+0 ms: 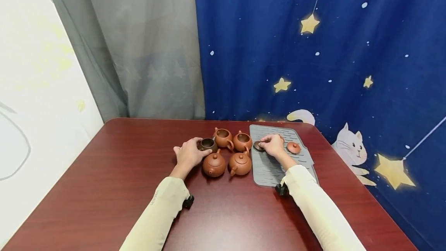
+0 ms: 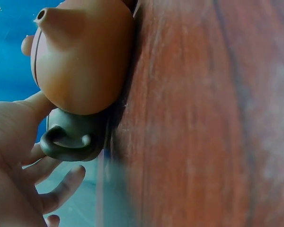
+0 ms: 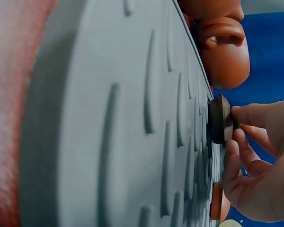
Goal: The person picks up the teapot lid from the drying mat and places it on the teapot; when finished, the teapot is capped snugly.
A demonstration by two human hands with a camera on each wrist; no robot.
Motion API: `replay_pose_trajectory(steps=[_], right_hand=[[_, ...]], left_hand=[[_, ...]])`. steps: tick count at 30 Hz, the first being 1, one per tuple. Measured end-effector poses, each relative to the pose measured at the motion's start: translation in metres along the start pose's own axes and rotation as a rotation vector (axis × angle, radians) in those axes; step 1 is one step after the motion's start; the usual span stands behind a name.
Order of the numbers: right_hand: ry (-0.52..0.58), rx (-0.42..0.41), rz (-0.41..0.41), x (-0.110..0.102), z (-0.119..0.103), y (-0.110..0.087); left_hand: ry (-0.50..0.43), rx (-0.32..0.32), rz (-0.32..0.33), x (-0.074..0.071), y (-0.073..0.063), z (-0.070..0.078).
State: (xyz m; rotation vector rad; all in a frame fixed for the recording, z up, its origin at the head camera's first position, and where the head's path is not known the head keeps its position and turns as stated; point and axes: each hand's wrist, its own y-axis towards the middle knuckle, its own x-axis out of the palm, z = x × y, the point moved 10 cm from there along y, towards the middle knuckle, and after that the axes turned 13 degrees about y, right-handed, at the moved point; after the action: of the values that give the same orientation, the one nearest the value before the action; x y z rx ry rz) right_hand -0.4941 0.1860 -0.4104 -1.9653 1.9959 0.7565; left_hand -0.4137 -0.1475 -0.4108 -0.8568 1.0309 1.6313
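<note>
My left hand (image 1: 189, 155) is at a dark brown lidless teapot (image 1: 208, 145), thumb and a finger on either side of its rim. In the left wrist view the dark pot's handle (image 2: 61, 146) faces the hand, and the other fingers are spread loosely. On the grey ridged mat (image 1: 265, 173), my right hand (image 1: 274, 146) pinches a dark brown lid (image 1: 258, 146) by its knob. The right wrist view has this lid (image 3: 218, 119) low against the mat. An orange-brown lid (image 1: 294, 148) lies right of that hand; another is mostly hidden behind it.
Two lidless orange-brown teapots (image 1: 223, 138) (image 1: 242, 141) stand right of the dark pot. In front are two lidded ones (image 1: 214, 165) (image 1: 240, 164), close together. The mat lies on a reddish wooden table (image 1: 139, 189), with curtains (image 1: 244, 49) behind its far edge.
</note>
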Motion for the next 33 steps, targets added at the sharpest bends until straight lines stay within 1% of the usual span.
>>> replay_pose_trajectory(steps=[6,10,15,18,22,25,28,33], right_hand=[[0.043,0.005,0.029,-0.005,-0.003,-0.003],[0.074,-0.001,0.044,-0.007,-0.014,-0.004],[0.040,-0.006,0.054,-0.008,-0.030,-0.007],[0.072,-0.023,0.029,-0.002,-0.040,-0.010],[0.149,-0.045,-0.002,0.007,-0.052,-0.010],[0.165,-0.055,0.009,0.011,-0.060,-0.011],[0.197,-0.077,0.018,0.014,-0.071,-0.013],[0.222,-0.118,-0.001,0.024,-0.088,-0.019]], left_hand=[[0.021,-0.014,-0.024,0.002,-0.002,0.001],[0.017,-0.016,-0.023,0.001,-0.002,0.001],[0.009,-0.014,-0.033,0.000,0.000,0.000],[0.011,-0.016,-0.037,0.001,0.001,-0.001],[0.018,-0.017,-0.043,0.001,0.003,-0.001],[0.022,-0.020,-0.048,0.002,0.003,-0.001],[0.018,-0.018,-0.037,0.000,0.003,-0.001],[0.019,-0.021,-0.033,0.001,0.002,-0.001]])
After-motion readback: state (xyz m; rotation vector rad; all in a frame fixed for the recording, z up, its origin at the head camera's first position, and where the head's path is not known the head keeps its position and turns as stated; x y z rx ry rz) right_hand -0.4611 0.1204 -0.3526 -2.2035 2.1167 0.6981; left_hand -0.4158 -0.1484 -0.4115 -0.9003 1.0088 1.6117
